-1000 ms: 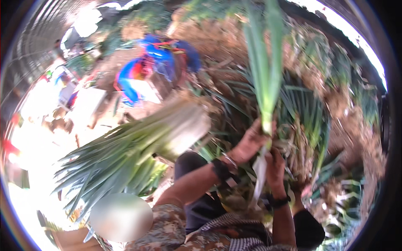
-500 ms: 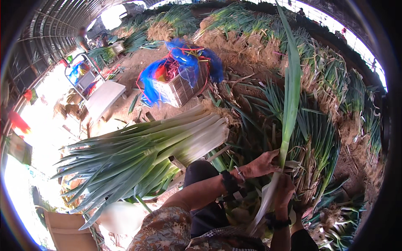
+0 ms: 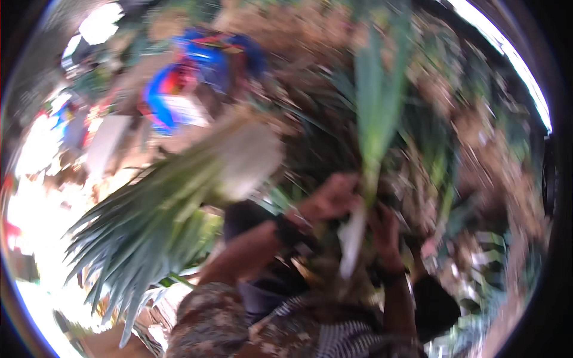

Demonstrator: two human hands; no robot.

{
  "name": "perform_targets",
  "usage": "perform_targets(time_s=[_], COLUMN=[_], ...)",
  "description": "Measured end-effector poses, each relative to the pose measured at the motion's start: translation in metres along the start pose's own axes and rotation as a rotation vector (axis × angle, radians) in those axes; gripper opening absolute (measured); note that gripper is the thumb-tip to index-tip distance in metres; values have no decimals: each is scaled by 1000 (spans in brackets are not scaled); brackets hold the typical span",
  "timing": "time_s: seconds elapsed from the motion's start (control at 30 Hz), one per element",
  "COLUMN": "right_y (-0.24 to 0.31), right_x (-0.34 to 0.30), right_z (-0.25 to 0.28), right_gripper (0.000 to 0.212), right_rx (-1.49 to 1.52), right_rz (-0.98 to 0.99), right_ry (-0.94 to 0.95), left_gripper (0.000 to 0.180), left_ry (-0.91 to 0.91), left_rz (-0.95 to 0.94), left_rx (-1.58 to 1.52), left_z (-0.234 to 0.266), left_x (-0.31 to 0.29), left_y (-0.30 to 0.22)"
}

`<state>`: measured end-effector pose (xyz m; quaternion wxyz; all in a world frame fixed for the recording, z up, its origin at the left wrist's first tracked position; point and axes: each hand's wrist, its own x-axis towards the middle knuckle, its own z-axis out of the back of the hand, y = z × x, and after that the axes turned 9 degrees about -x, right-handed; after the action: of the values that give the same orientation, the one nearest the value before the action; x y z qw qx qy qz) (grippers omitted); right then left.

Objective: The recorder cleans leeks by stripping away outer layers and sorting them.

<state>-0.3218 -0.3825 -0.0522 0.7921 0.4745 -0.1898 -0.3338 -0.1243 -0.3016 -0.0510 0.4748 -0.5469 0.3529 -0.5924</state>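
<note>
A single leek point(image 3: 371, 143) stands upright before me, its green leaves at the far end and its white stalk point(image 3: 352, 244) pointing back toward my body. My left hand point(image 3: 335, 196) is closed at the stalk's left side, just below where the green begins. From the right, my right hand point(image 3: 385, 230) grips the stalk a little lower. Motion blur hides the exact finger positions. At my left lies a big pile of leeks point(image 3: 173, 197), white ends together toward the far right and leaves fanned to the near left.
Beyond the pile stands a crate point(image 3: 190, 110) draped with blue netting point(image 3: 206, 59) and red strips. A pale flat board point(image 3: 107, 143) is at the left. More leeks point(image 3: 439, 149) lie along the right, with dry leaves and soil. My dark-clad knee point(image 3: 248, 218) rises beside the pile.
The view has shifted and blurred, so the surroundings sit further left. The leek's leaves now appear spread wider into two blades. Both hands stay at the stalk, whose white end is nearer them in view.
</note>
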Motion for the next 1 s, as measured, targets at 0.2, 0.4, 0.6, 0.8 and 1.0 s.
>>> perform_targets(time_s=[0.2, 0.4, 0.6, 0.8, 1.0], right_y=[-18, -10, -23, -27, -31], right_x=[10, 3, 0, -24, -86], right_z=[0, 2, -2, -26, -38], right_gripper=[19, 33, 42, 38, 49], right_rx=[127, 546, 781, 558, 496], right_rz=[-29, -94, -28, -178, -110], right_ry=[136, 275, 507, 222, 259], left_gripper=[23, 28, 38, 29, 20], left_ry=[-210, -119, -199, -190, -405], left_rz=[278, 346, 398, 385, 574], left_rx=[-83, -611, -775, -845, -760], left_z=[-12, -11, -40, -38, -56], left_x=[16, 11, 19, 11, 16], left_y=[-23, -7, -22, 0, 0])
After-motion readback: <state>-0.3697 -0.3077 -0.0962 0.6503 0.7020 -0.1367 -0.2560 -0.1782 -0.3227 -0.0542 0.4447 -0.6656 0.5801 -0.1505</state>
